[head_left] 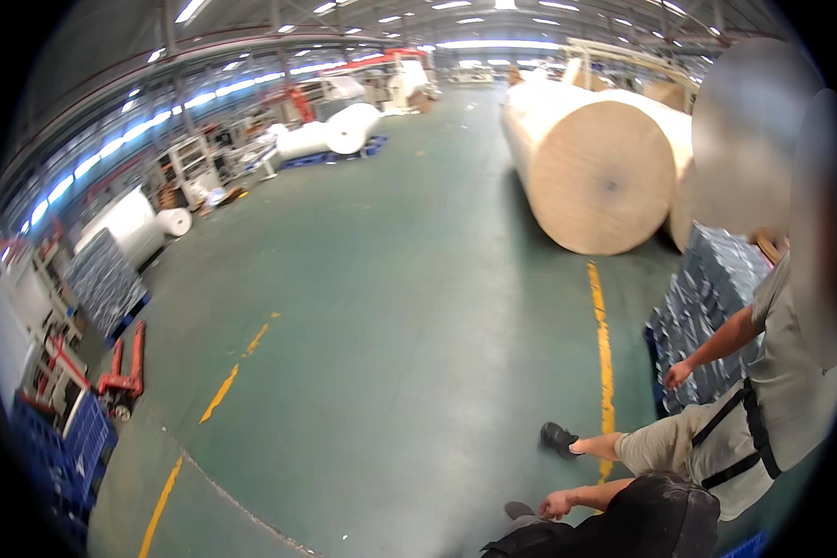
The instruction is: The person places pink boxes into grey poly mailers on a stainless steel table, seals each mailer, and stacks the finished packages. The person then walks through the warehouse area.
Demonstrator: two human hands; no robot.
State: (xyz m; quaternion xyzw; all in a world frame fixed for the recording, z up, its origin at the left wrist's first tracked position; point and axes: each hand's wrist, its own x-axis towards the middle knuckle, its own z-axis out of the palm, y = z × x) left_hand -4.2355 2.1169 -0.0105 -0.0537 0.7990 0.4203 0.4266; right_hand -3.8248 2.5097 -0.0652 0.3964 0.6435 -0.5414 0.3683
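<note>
My right hand [558,504] hangs low at the bottom, in front of a black sleeve [660,511], its fingers loosely bent and holding nothing I can see. It touches no object; a dark shoe [519,510] and the green floor [391,372] lie below it. My left hand is out of view. Close on the right walks a co-worker in a light shirt [795,372], pale shorts and dark shoes, with black straps. The co-worker's hand [679,375] hangs beside a stack of wrapped grey packs [711,298]. The co-worker's upper end is smeared.
Huge brown paper rolls [604,177] lie ahead on the right. White rolls [352,128] rest on blue pallets [325,160] farther left. At the left stand a red pallet jack [126,372], blue pallets [84,437] and a wrapped stack [107,274]. Yellow lines [604,353] run along the floor.
</note>
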